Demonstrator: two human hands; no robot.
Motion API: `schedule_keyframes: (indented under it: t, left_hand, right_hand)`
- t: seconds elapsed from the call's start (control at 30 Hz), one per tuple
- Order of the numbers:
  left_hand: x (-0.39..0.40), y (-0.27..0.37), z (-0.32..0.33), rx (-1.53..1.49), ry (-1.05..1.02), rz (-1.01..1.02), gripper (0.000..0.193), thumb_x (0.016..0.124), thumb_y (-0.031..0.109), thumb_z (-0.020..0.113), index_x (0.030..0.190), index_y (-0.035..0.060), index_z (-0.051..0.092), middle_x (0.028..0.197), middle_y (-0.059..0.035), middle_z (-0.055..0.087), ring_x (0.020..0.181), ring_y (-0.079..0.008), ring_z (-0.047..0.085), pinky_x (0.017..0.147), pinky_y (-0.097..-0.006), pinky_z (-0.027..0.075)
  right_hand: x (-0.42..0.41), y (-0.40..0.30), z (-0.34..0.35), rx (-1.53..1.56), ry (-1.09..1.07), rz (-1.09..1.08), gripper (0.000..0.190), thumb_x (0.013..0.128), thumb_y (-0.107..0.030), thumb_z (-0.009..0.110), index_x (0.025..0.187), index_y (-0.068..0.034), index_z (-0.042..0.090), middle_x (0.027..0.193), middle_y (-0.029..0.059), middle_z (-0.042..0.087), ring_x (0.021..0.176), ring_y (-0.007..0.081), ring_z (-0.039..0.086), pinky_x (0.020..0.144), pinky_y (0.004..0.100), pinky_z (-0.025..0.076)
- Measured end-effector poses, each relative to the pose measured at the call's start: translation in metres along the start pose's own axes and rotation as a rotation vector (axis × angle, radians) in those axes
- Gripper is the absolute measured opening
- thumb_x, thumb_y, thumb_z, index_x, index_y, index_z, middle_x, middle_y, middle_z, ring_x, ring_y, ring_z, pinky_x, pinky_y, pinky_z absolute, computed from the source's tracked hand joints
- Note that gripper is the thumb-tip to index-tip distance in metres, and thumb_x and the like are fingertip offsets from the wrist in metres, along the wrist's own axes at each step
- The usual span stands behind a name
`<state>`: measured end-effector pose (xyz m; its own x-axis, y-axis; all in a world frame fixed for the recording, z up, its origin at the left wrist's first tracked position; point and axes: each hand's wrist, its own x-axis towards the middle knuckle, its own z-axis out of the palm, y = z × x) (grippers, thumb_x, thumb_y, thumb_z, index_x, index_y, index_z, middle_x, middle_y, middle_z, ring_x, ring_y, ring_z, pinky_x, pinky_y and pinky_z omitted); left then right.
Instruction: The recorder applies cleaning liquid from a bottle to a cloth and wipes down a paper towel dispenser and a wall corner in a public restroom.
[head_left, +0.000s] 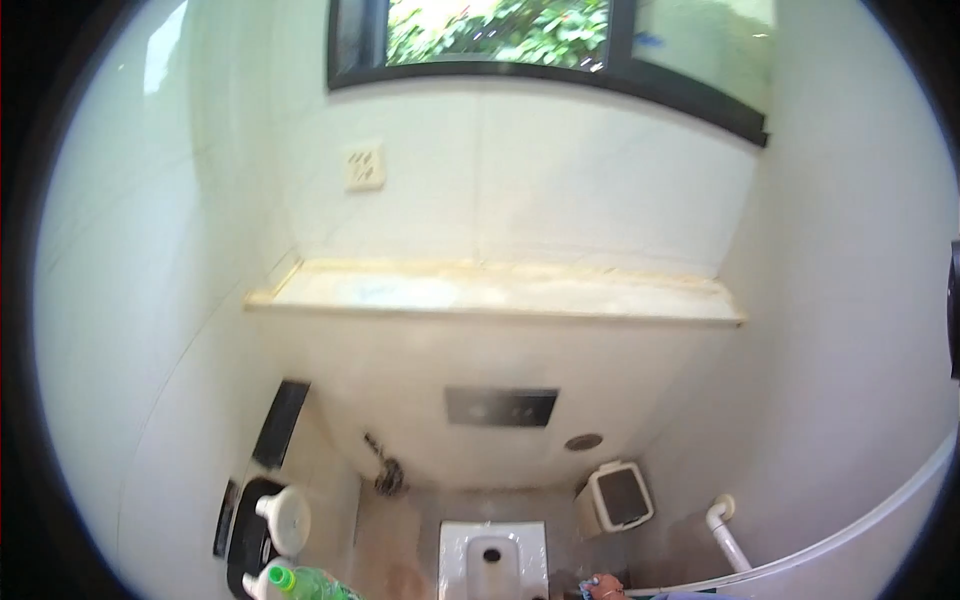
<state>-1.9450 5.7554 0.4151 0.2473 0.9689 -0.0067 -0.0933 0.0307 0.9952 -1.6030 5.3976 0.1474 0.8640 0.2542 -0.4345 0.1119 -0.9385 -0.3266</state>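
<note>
My right hand (607, 586) shows at the bottom edge, right of a white squat toilet pan (448, 559). Its fingers are closed on a small bluish cloth-like thing (587, 588), mostly hidden by the hand and too small to name surely. My left hand is out of view. At the lower left, a green plastic bottle (311, 583) with a bright green cap leans into the picture, cut off by the edge. What supports the bottle cannot be seen. Beside it, white pump-like containers (289, 520) sit on a black wall rack (244, 506).
A lidded waste bin (620, 495) stands in the far right corner. A toilet brush (388, 476) is at the left corner. A white grab bar (727, 536) juts from the right wall. The tiled ledge (510, 296) runs below the window (495, 71).
</note>
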Motion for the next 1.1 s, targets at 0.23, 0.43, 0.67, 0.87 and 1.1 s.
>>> schedule_keyframes:
  t: [0.23, 0.43, 0.67, 0.87, 1.1]
  left_hand:
    - [0.037, 0.05, 0.07, 0.022, -0.22, 0.052, 0.059, 0.071, 0.009, 0.063, 0.123, 0.0059, 0.033, 0.112, -0.01, 0.048, 0.101, -0.0195, 0.047, 0.09, -0.0385, 0.035]
    - [0.136, 0.053, 0.104, -0.06, -0.373, 0.239, 0.065, 0.066, 0.009, 0.066, 0.121, 0.003, 0.033, 0.112, -0.0101, 0.047, 0.101, -0.0207, 0.047, 0.088, -0.0371, 0.037]
    - [0.199, 0.096, 0.138, 0.012, -0.783, 0.218, 0.071, 0.06, 0.009, 0.069, 0.12, -0.0004, 0.033, 0.112, -0.0102, 0.046, 0.1, -0.022, 0.048, 0.086, -0.0355, 0.039]
    - [0.194, 0.079, 0.205, -0.057, -0.896, 0.132, 0.073, 0.06, 0.022, 0.075, 0.117, -0.0019, 0.036, 0.108, -0.0104, 0.048, 0.096, -0.0212, 0.049, 0.084, -0.0343, 0.04]
    - [0.13, 0.088, 0.267, -0.104, -0.992, -0.009, 0.079, 0.056, 0.017, 0.075, 0.12, -0.0013, 0.034, 0.111, -0.0115, 0.047, 0.101, -0.0228, 0.047, 0.088, -0.0368, 0.038]
  right_hand:
    - [0.076, 0.007, -0.049, 0.941, 0.077, 0.307, 0.025, 0.076, -0.023, 0.058, 0.082, 0.001, 0.059, 0.077, 0.0104, 0.06, 0.074, 0.0225, 0.057, 0.062, 0.033, 0.045]
    - [0.029, -0.022, -0.162, 1.144, 0.045, 0.198, 0.015, 0.08, -0.015, 0.05, 0.077, -0.005, 0.061, 0.069, 0.0048, 0.059, 0.058, 0.0155, 0.054, 0.052, 0.0288, 0.042]
    - [-0.077, -0.128, -0.255, -0.369, 0.299, 0.0, 0.016, 0.062, -0.017, 0.059, 0.077, -0.012, 0.061, 0.093, 0.0095, 0.056, 0.1, 0.0264, 0.048, 0.084, 0.046, 0.035]
    - [-0.177, -0.172, -0.281, -0.323, 0.63, -0.132, 0.015, 0.056, -0.007, 0.063, 0.07, -0.007, 0.058, 0.102, 0.0096, 0.051, 0.11, 0.0293, 0.038, 0.095, 0.0483, 0.026]
    - [-0.293, -0.204, -0.351, -0.291, 0.891, 0.095, 0.014, 0.059, -0.01, 0.063, 0.068, -0.004, 0.054, 0.105, 0.0122, 0.051, 0.108, 0.0346, 0.041, 0.092, 0.0499, 0.028]
